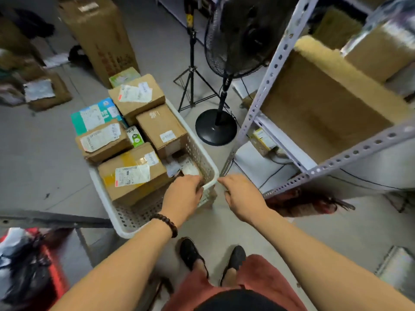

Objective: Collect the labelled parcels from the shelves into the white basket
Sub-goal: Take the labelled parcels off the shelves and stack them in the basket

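Observation:
The white basket [107, 205] stands on the floor in front of me, packed with several labelled cardboard parcels. Nearest me lies a taped brown box [132, 173], with another brown box [161, 129] and a teal box [94, 115] behind it. My left hand [184, 196] is at the basket's near right corner, thumb over the rim and fingers curled inside, gripping it. My right hand [242, 196] hovers just right of that corner, fingers relaxed and holding nothing, its fingertip close to the rim.
A metal shelf [276, 63] rises at the right with a large open carton [325, 104] on it and a small yellow parcel [262, 140] lower down. A standing fan [215, 127] and a tripod [190, 86] stand behind the basket. A tall carton [98, 34] stands far back.

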